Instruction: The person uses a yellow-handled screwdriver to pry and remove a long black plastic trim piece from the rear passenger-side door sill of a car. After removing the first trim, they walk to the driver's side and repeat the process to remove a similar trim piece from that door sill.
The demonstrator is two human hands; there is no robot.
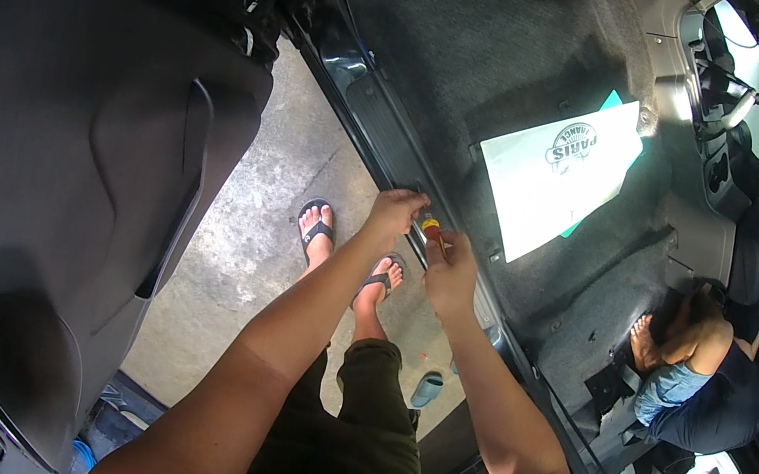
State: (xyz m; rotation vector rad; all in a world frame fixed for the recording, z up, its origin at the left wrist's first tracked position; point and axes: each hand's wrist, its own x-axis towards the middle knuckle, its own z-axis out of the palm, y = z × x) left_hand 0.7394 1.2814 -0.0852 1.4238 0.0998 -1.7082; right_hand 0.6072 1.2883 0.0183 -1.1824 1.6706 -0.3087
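Observation:
My right hand [451, 272] is closed around a screwdriver [432, 230] with a yellow and orange-red handle. Its front end points up and left at the dark door sill [396, 154] of a vehicle. Close by the tool's tip, my left hand [396, 213] is bent over the sill with its thumb and fingers pinched together. What lies between those fingers, if anything, is too small to make out. The screwdriver's tip is mostly hidden at the left fingertips.
A white printed sheet [558, 172] lies on the dark carpet [437, 24] inside the vehicle, over a green one. To the left stands the open grey door [56, 170]. Another person [704, 381] sits inside at the right. A loose slipper [427, 390] rests on the concrete floor [238, 263].

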